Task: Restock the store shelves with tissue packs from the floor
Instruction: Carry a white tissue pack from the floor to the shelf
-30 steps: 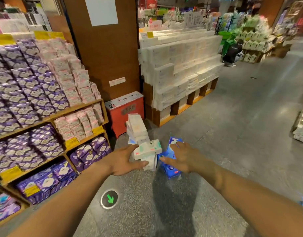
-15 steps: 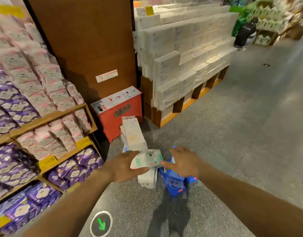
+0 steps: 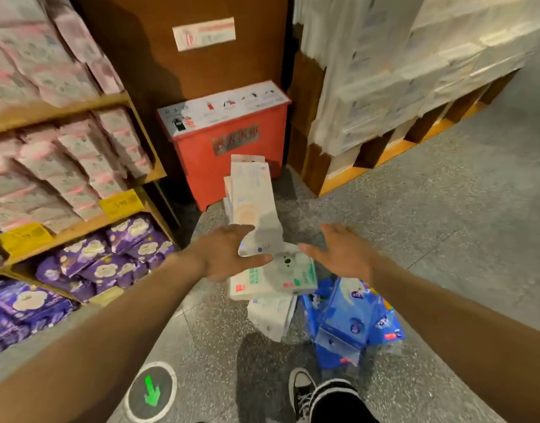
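A pile of tissue packs lies on the floor in front of me. On top is a white and green pack [image 3: 275, 277] with a small bear picture. Behind it a long white pack [image 3: 251, 196] leans up on more white packs. Several blue packs [image 3: 351, 319] lie to the right. My left hand [image 3: 229, 253] hovers at the left edge of the white and green pack, fingers straight, thumb over its corner. My right hand [image 3: 339, 254] is spread just right of it, holding nothing. The wooden shelves [image 3: 79, 108] on the left carry pink packs [image 3: 79, 154] and purple packs [image 3: 116, 257].
A red floor cabinet [image 3: 229, 141] stands against the brown wall behind the pile. Stacked white tissue cases on wooden pallets [image 3: 400, 87] fill the right. My shoe [image 3: 300, 392] and a round green-arrow floor marker [image 3: 152, 390] are near the bottom. Grey floor stretches to the right.
My head has tilted down and moved closer to the pile. My left hand has let go of the white and green pack, which now lies on the pile; both hands have spread apart.
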A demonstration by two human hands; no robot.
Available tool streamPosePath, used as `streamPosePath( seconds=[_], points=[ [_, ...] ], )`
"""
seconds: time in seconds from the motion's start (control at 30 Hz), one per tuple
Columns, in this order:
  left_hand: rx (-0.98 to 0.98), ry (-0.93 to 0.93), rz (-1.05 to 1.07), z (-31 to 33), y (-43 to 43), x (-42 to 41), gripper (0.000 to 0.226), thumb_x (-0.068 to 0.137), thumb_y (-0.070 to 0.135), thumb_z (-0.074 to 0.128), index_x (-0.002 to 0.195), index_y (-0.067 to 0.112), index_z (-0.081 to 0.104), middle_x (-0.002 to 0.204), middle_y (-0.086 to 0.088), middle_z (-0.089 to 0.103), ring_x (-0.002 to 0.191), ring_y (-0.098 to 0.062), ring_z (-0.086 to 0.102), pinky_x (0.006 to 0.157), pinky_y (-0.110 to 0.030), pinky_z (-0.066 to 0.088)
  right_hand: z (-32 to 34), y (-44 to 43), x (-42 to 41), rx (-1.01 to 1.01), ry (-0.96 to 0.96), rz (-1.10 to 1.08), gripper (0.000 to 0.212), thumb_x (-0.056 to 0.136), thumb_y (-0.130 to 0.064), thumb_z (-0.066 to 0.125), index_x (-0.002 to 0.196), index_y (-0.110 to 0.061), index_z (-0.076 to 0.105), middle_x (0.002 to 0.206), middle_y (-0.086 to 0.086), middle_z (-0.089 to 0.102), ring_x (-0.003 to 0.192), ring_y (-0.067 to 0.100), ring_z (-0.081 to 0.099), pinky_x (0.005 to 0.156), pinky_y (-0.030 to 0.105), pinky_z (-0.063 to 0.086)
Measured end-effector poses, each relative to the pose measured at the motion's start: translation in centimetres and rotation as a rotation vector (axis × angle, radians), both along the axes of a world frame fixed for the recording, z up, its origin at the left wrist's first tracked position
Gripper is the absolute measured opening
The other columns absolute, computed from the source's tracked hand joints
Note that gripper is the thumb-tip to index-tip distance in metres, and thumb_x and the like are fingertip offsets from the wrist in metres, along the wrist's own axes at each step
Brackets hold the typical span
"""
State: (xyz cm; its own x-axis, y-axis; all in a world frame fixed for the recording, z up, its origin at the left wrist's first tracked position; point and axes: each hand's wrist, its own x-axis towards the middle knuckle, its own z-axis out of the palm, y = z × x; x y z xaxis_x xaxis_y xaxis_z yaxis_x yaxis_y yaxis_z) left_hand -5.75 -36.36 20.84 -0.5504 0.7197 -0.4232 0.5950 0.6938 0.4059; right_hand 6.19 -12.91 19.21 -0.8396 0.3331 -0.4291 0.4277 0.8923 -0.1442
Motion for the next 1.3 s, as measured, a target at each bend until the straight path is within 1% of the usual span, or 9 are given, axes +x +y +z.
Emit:
streamPosePath(
  seconds=[0.2,0.4,0.6,0.83,0.9,1.0,1.07,1.2,1.3],
  points=[
    [0.031,0.082,0.109,-19.6,1.2,-4.8,0.112,0.068,0.098,0.029,0.156,0.029,0.027,0.159,0.000,0.037,0.140,-0.025,0.041,0.113,-0.040,0.037,-19.2,3.0,-4.8,-0.066,-0.012,-0.114,0.107,0.077,-0.090,0.027,0.154,-0.016,0.029,0.150,0.017,0.046,0.134,0.038,0.046,0.108,0.051,0.043],
    [0.014,0.169,0.233,-34.2,1.9,-8.0,0.085,0.089,0.070,0.051,0.154,0.021,0.026,0.155,-0.008,0.038,0.136,-0.031,0.041,0.102,-0.041,0.041,-32.4,5.7,-8.0,-0.035,0.004,-0.208,0.099,0.082,-0.086,0.035,0.146,-0.010,0.037,0.138,0.022,0.050,0.125,0.041,0.053,0.101,0.051,0.047],
    [0.040,0.090,0.263,-42.7,2.8,-9.9,0.086,0.088,0.065,0.058,0.154,0.021,0.025,0.154,-0.008,0.037,0.138,-0.030,0.038,0.108,-0.042,0.039,-40.5,8.0,-9.6,-0.064,0.023,-0.275,0.129,0.059,-0.103,0.033,0.153,-0.015,0.025,0.147,0.019,0.048,0.130,0.040,0.051,0.103,0.056,0.047],
    [0.039,0.017,0.449,-48.9,3.2,-11.7,0.111,0.074,0.077,0.063,0.156,0.016,0.019,0.155,-0.011,0.034,0.140,-0.034,0.037,0.112,-0.048,0.037,-44.9,8.5,-10.0,-0.188,0.008,-0.394,0.110,0.068,-0.081,0.068,0.144,-0.010,0.031,0.132,0.011,0.059,0.117,0.033,0.060,0.093,0.045,0.052],
    [0.061,-0.065,0.555,-50.1,3.0,-11.5,0.118,0.071,0.078,0.064,0.156,0.015,0.012,0.156,-0.013,0.031,0.138,-0.037,0.040,0.110,-0.051,0.039,-46.1,8.5,-9.7,-0.267,0.015,-0.467,0.116,0.066,-0.080,0.072,0.145,-0.009,0.026,0.128,0.010,0.061,0.114,0.033,0.062,0.091,0.043,0.053],
    [0.071,-0.180,0.647,-51.8,2.7,-11.1,0.118,0.078,0.071,0.065,0.156,0.015,-0.003,0.153,-0.016,0.041,0.132,-0.038,0.050,0.108,-0.047,0.043,-48.0,8.8,-9.4,-0.467,0.052,-0.597,0.134,0.037,-0.095,0.068,0.136,-0.009,0.045,0.120,0.009,0.069,0.106,0.030,0.069,0.093,0.048,0.056],
    [0.076,-0.244,0.660,-52.4,2.7,-10.9,0.116,0.082,0.069,0.063,0.155,0.011,-0.006,0.145,-0.014,0.052,0.126,-0.036,0.055,0.106,-0.042,0.044,-49.5,9.4,-9.3,-0.598,0.131,-0.672,0.118,0.026,-0.094,0.072,0.115,-0.016,0.064,0.105,0.007,0.076,0.094,0.028,0.074,0.089,0.051,0.059],
    [0.185,-0.277,0.711,-52.7,2.5,-10.7,0.101,0.079,0.060,0.073,0.148,0.014,0.016,0.137,-0.008,0.054,0.121,-0.031,0.057,0.102,-0.038,0.046,-49.0,9.0,-9.1,-0.743,0.218,-0.790,0.056,0.066,-0.049,0.088,0.105,-0.012,0.072,0.093,0.009,0.079,0.084,0.029,0.077,0.084,0.050,0.061],
    [0.223,-0.267,0.724,-52.5,2.1,-10.2,0.098,0.077,0.055,0.078,0.146,0.015,0.022,0.134,-0.004,0.056,0.122,-0.028,0.057,0.099,-0.035,0.045,-48.4,8.4,-8.7,-0.753,0.265,-0.797,0.036,0.080,-0.035,0.083,0.104,-0.011,0.071,0.091,0.009,0.078,0.077,0.024,0.076,0.067,0.036,0.062]
  ],
)
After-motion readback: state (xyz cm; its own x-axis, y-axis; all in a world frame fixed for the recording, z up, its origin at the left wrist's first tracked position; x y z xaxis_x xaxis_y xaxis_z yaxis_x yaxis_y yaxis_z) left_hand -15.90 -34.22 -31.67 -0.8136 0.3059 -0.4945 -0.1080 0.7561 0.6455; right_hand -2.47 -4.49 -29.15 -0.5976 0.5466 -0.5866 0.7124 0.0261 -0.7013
